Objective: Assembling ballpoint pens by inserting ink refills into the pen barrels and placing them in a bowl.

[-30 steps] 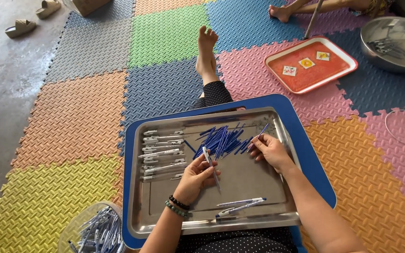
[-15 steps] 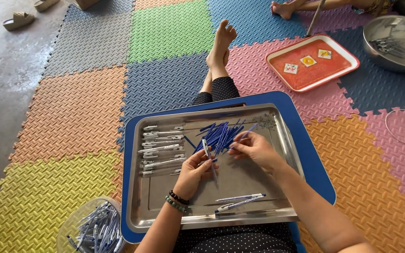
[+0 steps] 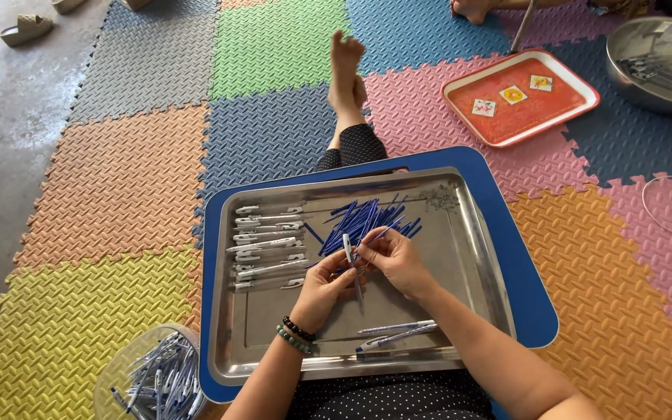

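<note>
Left hand pinches a white pen barrel near-upright over the steel tray, right hand pinches a thin blue refill just beside it, long axis slanting up-right toward the refill pile.

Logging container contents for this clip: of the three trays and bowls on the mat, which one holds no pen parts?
The orange tray, beyond the lap. It carries only three small square cards; the steel tray holds refills and barrels, and the metal bowl also holds pen pieces.
</note>
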